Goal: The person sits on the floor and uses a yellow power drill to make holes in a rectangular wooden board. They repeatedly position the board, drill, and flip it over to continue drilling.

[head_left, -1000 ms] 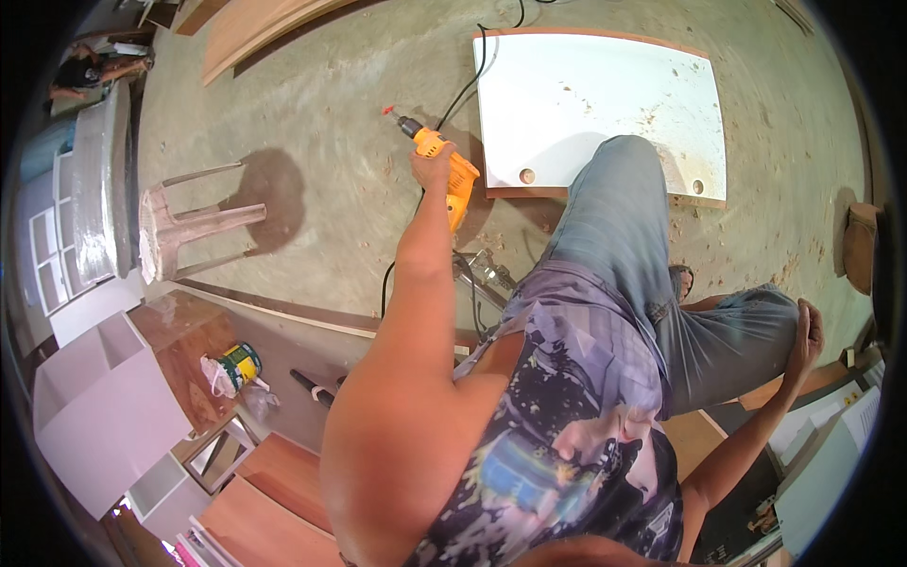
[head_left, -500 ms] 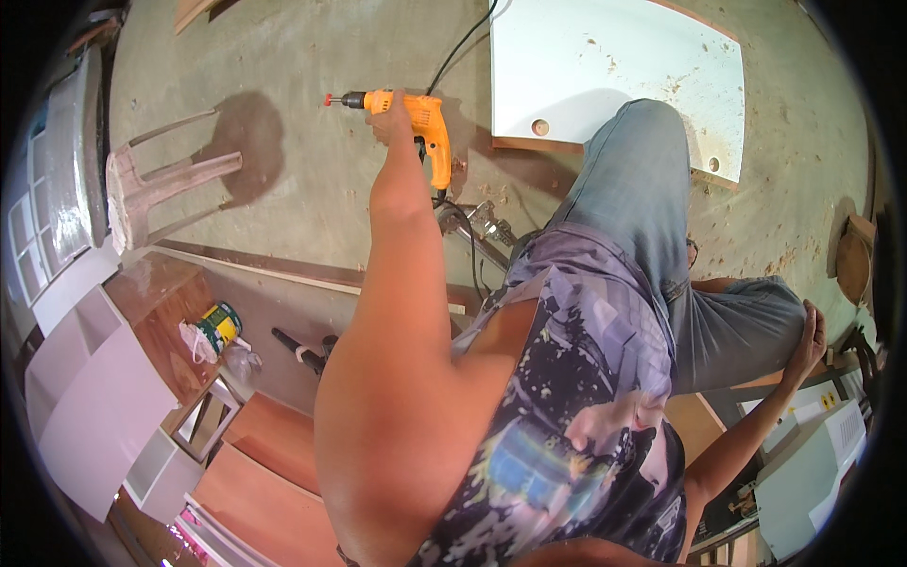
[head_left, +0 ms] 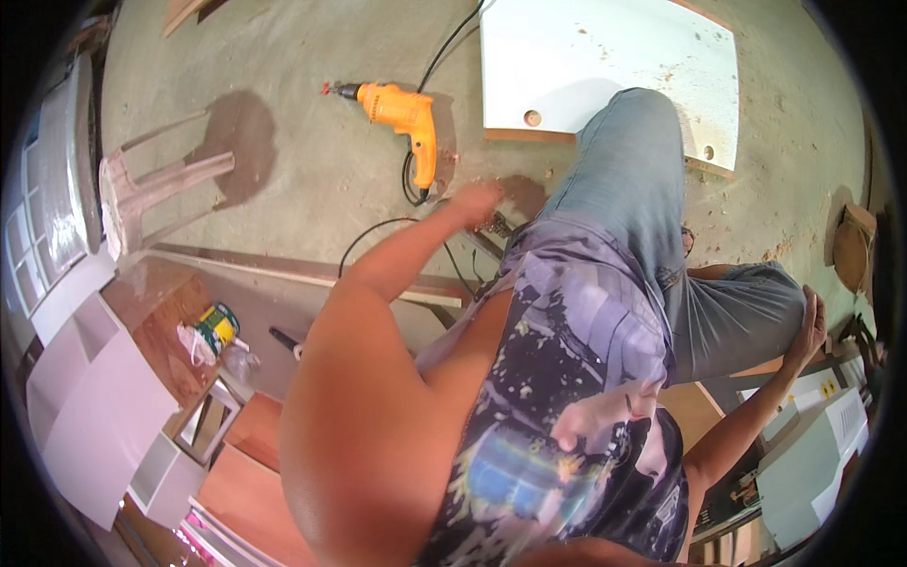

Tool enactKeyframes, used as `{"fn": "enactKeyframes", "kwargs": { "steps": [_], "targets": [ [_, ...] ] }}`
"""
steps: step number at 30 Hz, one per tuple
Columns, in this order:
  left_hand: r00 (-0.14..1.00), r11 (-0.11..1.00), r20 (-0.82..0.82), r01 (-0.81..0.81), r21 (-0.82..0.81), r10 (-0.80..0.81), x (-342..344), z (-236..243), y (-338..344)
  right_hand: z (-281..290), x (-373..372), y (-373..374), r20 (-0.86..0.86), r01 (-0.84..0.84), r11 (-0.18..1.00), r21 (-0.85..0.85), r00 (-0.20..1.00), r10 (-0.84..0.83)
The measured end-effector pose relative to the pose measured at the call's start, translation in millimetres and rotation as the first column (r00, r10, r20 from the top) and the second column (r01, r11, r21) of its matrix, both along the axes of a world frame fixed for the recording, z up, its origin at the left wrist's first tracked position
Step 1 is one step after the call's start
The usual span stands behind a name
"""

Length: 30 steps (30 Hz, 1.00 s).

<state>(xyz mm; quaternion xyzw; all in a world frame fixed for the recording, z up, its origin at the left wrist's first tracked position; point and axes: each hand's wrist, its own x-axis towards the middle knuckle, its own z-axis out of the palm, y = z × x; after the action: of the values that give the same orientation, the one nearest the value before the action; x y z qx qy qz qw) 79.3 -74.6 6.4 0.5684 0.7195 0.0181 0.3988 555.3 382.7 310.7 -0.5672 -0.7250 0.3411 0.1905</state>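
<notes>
A yellow-orange corded power drill point(head_left: 402, 115) lies on the floor at the upper middle, its black chuck point(head_left: 348, 91) pointing left with a bit that has a red part. Below and right of it, my left hand point(head_left: 475, 204) is over a metal piece point(head_left: 496, 229) lying by my leg. That hand's fingers are blurred, and whether they grip the metal is hidden. My right hand point(head_left: 811, 326) rests against my bent knee at the right, fingers laid along the jeans, nothing in it. In front of me lies a white board point(head_left: 614, 57) with two round holes near its close edge.
A wooden stool point(head_left: 142, 184) lies on its side at the left. The drill's black cord point(head_left: 452, 42) runs up beside the board. A long wooden strip point(head_left: 302, 272) crosses the floor. A green-yellow can point(head_left: 219, 326) and cabinet parts point(head_left: 104, 397) are at lower left. Wood chips litter the floor.
My left hand has let go of the drill, now lying on the floor, and has moved down and right to the metal piece. The right hand stays at the knee.
</notes>
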Motion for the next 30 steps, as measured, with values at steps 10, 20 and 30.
{"fn": "enactKeyframes", "kwargs": {
  "steps": [10, 20, 30],
  "targets": [
    [0.993, 0.991, -0.041, 0.115, 0.070, -0.113, 32, 4, -9, 7, -9, -12, 0.054, -0.012, 0.997, 0.072, 0.998, 0.008],
    [-0.123, 0.174, 0.635, -0.907, -0.385, 0.762, -26, 26, -47, -3, -5, -11, -0.147, 0.067, 0.998, -0.001, 0.987, -0.066],
    [-0.033, 0.516, 0.961, -0.838, -0.175, 0.273, -63, 157, 153, -19, 14, 24, -0.328, 0.089, 0.957, -0.277, 0.927, -0.182]
  ]
}}
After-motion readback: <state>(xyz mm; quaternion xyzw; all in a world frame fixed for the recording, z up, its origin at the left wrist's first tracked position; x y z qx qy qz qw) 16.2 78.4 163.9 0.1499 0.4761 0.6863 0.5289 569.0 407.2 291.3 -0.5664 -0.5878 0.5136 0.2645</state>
